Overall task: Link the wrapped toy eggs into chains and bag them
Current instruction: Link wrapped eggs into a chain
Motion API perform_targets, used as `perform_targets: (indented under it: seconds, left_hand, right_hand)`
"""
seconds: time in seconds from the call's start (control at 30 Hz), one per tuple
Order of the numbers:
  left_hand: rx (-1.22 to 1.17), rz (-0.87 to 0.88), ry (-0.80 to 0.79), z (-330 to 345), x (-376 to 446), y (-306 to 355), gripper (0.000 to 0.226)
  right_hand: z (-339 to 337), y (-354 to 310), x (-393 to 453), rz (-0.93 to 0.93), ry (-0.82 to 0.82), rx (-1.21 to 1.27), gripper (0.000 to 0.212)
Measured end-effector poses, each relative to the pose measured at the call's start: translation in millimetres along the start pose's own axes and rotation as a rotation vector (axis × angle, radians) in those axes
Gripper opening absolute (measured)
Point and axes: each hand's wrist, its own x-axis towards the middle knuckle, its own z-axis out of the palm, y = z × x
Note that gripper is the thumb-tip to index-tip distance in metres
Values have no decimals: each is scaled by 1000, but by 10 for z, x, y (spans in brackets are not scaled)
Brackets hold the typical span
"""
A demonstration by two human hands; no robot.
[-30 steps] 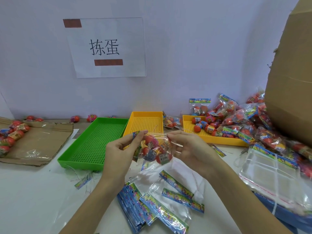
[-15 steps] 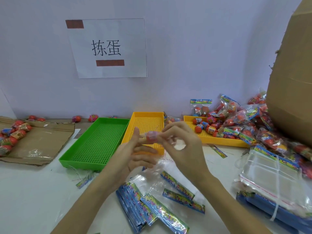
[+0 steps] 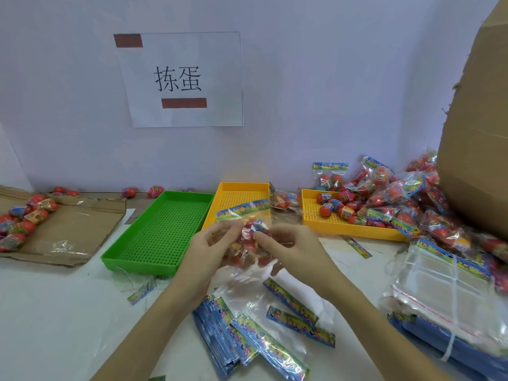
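Observation:
Between my hands hangs a clear bag [image 3: 247, 243] with a colourful header strip, filled with red wrapped toy eggs. My left hand [image 3: 211, 248] grips its left side with curled fingers. My right hand [image 3: 288, 248] pinches the bag near its top on the right. The bag is above the table, in front of the middle yellow tray [image 3: 239, 193]. Loose wrapped eggs [image 3: 338, 207] lie in the right yellow tray [image 3: 351, 229]. Empty header bags [image 3: 247, 334] are spread on the table below my hands.
A green tray [image 3: 162, 232] stands left of the hands. Flattened cardboard [image 3: 74, 229] with eggs lies at far left. Filled bags [image 3: 412, 204] pile at right beside a large cardboard box [image 3: 478, 133]. A tied stack of clear bags [image 3: 445, 298] sits at lower right.
The bag of eggs was turned over between my hands; its colourful header strip now stands up at the top. Both hands stay on it, slightly lower than before.

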Motion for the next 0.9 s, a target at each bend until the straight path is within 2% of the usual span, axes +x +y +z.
perform_targets:
  seconds: [0.1, 0.23, 0.33, 0.47, 0.53, 0.63, 0.7, 0.77, 0.83, 0.9]
  left_hand:
    - [112, 65, 43, -1, 7, -36, 32]
    - [-26, -22, -92, -40, 38, -59, 46]
    - [-102, -61, -96, -81, 68, -61, 55]
    - [-191, -104, -54, -114, 82, -66, 44]
    - [-77, -46, -34, -124, 55, -38, 37]
    - [71, 32, -57, -89, 10, 14, 29]
    - [202, 59, -124, -27, -31, 44, 31]
    - [432, 134, -238, -10, -61, 42, 34]
    - [638, 193, -462, -29, -89, 22, 40]
    - [805, 206, -668, -55, -104, -12, 51]
  right_hand:
    - [-44, 0, 0, 35, -21, 102, 24]
    - [-112, 4, 35, 40, 138, 92, 30]
    - [-209, 1, 47, 63, 115, 33, 31]
    - [-300, 14, 73, 104, 157, 28, 39]
    - [-395, 2, 91, 122, 237, 109, 43]
    - [-630, -33, 125, 79, 498, 378, 43]
    - [-782, -45, 126, 13, 702, 568, 46]
    - [-875, -31, 127, 7, 854, 586, 56]
    - [-881, -7, 142, 43, 856, 603, 56]
    - [-811, -1, 156, 101, 758, 634, 45]
